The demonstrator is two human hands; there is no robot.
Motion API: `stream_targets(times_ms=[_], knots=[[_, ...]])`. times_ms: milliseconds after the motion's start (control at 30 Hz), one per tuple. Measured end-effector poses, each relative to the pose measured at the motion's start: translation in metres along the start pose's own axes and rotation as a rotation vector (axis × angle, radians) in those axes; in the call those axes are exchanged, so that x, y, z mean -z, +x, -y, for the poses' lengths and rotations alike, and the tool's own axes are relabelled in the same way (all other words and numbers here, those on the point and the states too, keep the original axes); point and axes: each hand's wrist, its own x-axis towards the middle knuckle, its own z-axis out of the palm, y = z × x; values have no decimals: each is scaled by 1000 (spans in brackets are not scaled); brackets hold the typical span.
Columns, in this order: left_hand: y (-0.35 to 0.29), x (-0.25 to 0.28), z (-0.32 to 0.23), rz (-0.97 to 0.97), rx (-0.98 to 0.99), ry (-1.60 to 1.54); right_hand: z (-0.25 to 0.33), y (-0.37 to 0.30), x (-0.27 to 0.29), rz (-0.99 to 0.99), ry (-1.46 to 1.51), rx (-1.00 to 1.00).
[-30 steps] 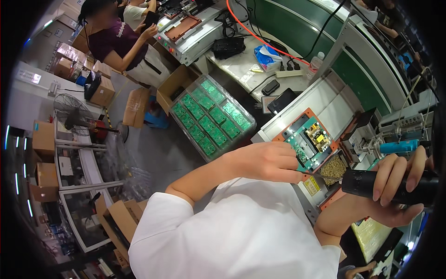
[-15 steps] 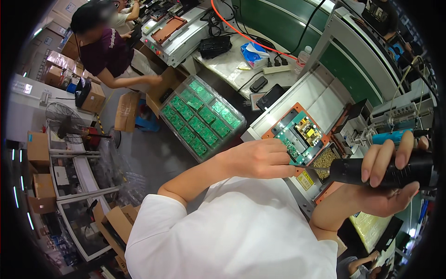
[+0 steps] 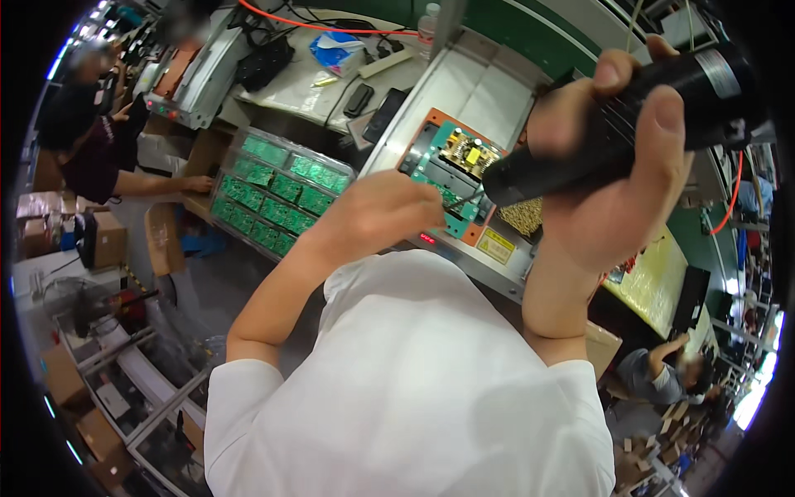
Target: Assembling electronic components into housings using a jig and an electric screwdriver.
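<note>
My right hand [image 3: 580, 215] is wrapped around a thick black electric screwdriver [image 3: 617, 124], held tilted with its thin bit pointing left and down. The bit reaches the near edge of a green circuit board [image 3: 421, 168], which sits in an orange fixture [image 3: 424, 132] on the white bench machine. My left hand [image 3: 377, 211] is closed at the board's near left edge, fingertips by the bit. What those fingers hold, if anything, is hidden. A pile of small brass-coloured screws [image 3: 523, 217] lies right of the fixture, beneath the screwdriver.
A clear tray [image 3: 217, 184] of several green circuit boards stands to the left. Behind it are a black phone [image 3: 387, 114], a power strip [image 3: 386, 65] and a plastic bottle [image 3: 428, 31]. A co-worker [image 3: 87, 157] stands at far left, one hand near the tray's cardboard box.
My view has swung, so the bench appears further left. The right hand has raised and tilted the screwdriver, bringing its bit to the board. My left hand stays by the board's edge.
</note>
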Motion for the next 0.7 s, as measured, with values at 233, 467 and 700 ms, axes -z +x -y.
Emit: stream_targets(times_ms=[233, 467, 700], knots=[[-20, 0, 15, -274, 443, -394, -4, -4, 21, -216, -102, -29], [-23, -14, 8, -191, 648, -398, 1, -16, 31, -214, -60, -5], [-12, -25, -13, -164, 360, -273, 27, -18, 27, -117, -103, 11]])
